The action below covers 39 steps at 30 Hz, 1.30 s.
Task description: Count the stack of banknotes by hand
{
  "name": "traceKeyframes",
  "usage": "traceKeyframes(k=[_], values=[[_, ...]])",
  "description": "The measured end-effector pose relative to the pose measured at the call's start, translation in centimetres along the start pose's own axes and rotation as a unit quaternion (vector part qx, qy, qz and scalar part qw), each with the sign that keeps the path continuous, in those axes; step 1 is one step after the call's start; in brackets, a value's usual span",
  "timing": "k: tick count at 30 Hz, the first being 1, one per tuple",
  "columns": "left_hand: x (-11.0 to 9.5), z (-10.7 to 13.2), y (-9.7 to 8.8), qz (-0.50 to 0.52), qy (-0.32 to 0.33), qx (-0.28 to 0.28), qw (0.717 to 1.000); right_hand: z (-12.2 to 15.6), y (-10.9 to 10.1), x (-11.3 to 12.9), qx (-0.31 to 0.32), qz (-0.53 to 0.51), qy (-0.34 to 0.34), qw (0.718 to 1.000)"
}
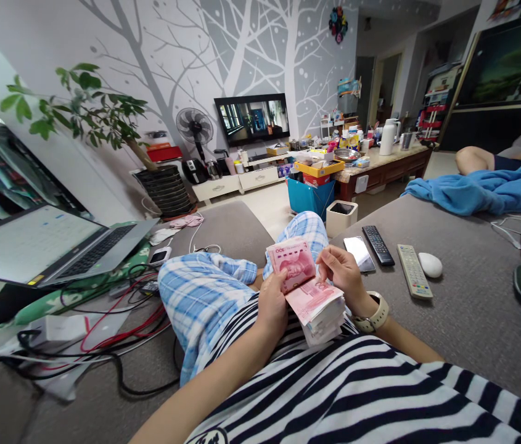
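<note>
A thick stack of pink banknotes (316, 305) rests on my lap, over my striped shirt and blue plaid trousers. My left hand (273, 305) grips the stack from the left, its thumb holding the top notes (291, 262) folded upward. My right hand (343, 271), a watch on its wrist, pinches the right edge of the raised notes with its fingers closed.
On the grey sofa to my right lie a phone (360, 253), a black remote (378, 245), a white remote (414, 270) and a white mouse (430, 264). An open laptop (52, 243) and tangled cables (116, 320) sit at left. Another person's leg and a blue blanket (482, 188) are at far right.
</note>
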<state>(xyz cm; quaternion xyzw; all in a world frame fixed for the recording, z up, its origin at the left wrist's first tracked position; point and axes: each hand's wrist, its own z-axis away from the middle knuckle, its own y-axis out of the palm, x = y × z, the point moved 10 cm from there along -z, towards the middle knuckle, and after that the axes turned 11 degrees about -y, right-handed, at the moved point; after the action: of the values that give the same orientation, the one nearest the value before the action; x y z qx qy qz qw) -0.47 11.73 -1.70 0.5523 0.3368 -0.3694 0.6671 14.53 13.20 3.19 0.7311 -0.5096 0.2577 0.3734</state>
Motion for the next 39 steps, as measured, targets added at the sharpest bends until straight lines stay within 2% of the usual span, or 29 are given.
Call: traceKeyframes(k=[5,13,19,22,27,39], values=[[0.0,0.8,1.0,0.016,-0.013,0.031,0.999,-0.3,-1.2,-1.0,-0.047,0.050,0.023,0.997],[0.6,0.3,0.8,0.018,-0.025,0.041,0.999,-0.4,-0.6,-0.8,-0.006,0.102,0.004,0.995],[0.4,-0.9,-1.6,-0.010,0.017,-0.039,0.999,-0.3,-0.9,-0.6,-0.007,0.095,-0.011,0.995],[0.6,-1.2,-1.9,-0.013,0.020,-0.051,0.998,-0.1,-0.5,0.2,0.001,0.088,-0.025,0.996],[-0.5,-0.7,-2.2,-0.092,0.062,-0.082,0.990,0.0,-0.1,0.9,0.014,0.085,-0.030,0.996],[-0.7,-0.7,-1.7,-0.131,0.078,-0.048,0.987,0.0,0.1,0.9,0.014,0.072,-0.029,0.997]])
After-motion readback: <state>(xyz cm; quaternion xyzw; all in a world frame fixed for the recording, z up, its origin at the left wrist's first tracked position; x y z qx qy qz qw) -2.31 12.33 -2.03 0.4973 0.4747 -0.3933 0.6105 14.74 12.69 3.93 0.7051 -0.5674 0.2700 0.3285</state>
